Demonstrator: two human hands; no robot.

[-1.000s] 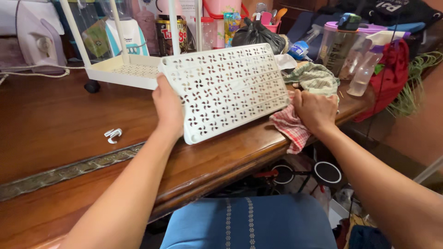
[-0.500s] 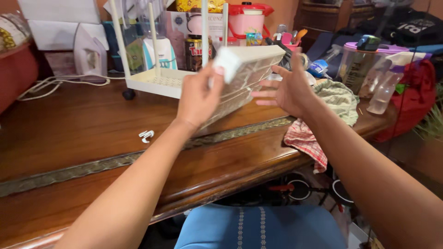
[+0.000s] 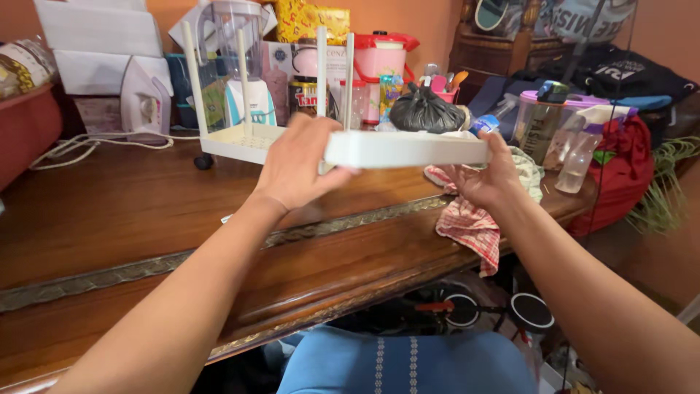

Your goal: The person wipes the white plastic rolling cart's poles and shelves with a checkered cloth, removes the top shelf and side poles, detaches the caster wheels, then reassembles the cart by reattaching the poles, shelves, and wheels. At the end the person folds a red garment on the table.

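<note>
I hold a white plastic shelf tray (image 3: 408, 148) level and edge-on above the wooden table (image 3: 131, 219). My left hand (image 3: 295, 164) grips its left end from above. My right hand (image 3: 485, 175) supports its right end from below. Just behind the tray stands a white rack base (image 3: 240, 142) on small wheels, with several upright white poles (image 3: 321, 69) rising from it.
A red checked cloth (image 3: 467, 222) hangs over the table's right front edge. Behind are a blender (image 3: 244, 73), an iron (image 3: 146, 102) with its cord, a black bag (image 3: 430, 109), spray bottles (image 3: 580, 157) and a red bag (image 3: 620, 182). A blue chair seat (image 3: 408, 365) sits below.
The tray went from lying tilted with its perforated face towards me to being lifted and turned level, edge-on. My right hand left the cloth and took the tray's right end.
</note>
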